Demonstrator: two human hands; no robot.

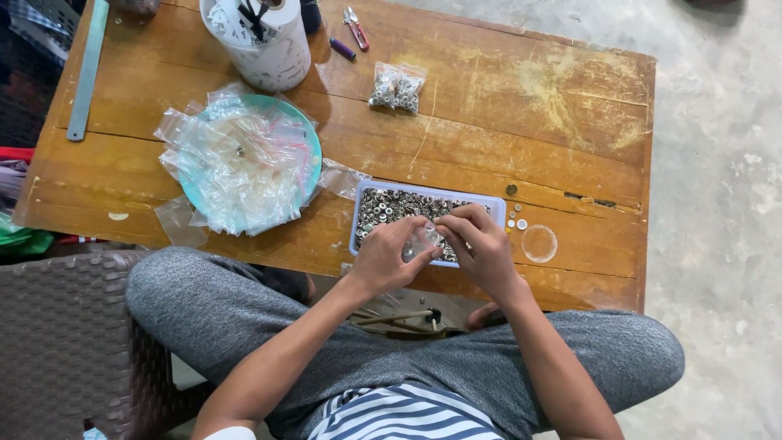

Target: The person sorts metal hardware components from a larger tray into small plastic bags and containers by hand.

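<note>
A shallow pale-blue tray [495, 203] full of small metal nuts stands at the near edge of the wooden table [505, 106]. Over its near side, my left hand [384, 259] and my right hand [479, 248] meet and together hold a small clear plastic bag [421, 242]. The bag is mostly hidden between my fingers. Several loose nuts [516, 220] lie on the table just right of the tray.
A teal plate [312, 149] heaped with empty clear bags sits at left. A filled bag of nuts [396, 86], a white cylindrical container [273, 49], a metal ruler [86, 69], pliers [355, 27] and a purple marker [342, 49] lie farther back. A woven chair [57, 342] stands at my left.
</note>
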